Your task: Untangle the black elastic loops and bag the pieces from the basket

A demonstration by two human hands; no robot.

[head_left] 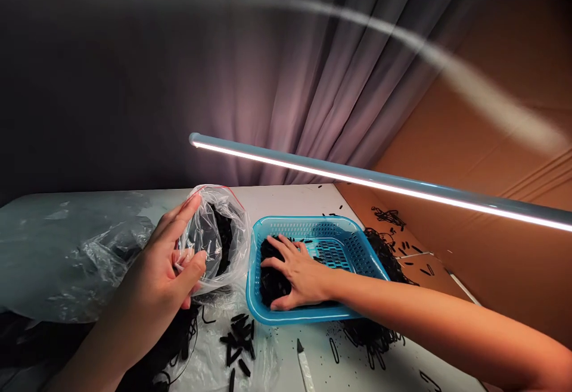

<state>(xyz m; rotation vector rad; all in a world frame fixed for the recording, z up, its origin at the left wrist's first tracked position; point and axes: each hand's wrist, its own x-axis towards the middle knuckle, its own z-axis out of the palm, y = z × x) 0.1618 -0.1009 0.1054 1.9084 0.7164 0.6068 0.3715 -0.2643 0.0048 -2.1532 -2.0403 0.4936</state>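
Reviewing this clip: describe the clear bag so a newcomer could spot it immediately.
On the white table, find the blue basket. Just left of it in the picture, held by the left hand, is the clear bag, its mouth open and black material inside. A thin red line along its rim sets it apart from the loose plastic farther left.

Left hand (163, 264): hides the 9 o'clock side of the clear bag (240, 240). Right hand (304, 276): covers part of the black pieces (271, 288). Lamp tube (379, 184): cut off, 3 o'clock. White-handled tool (305, 367): cut off, 6 o'clock.
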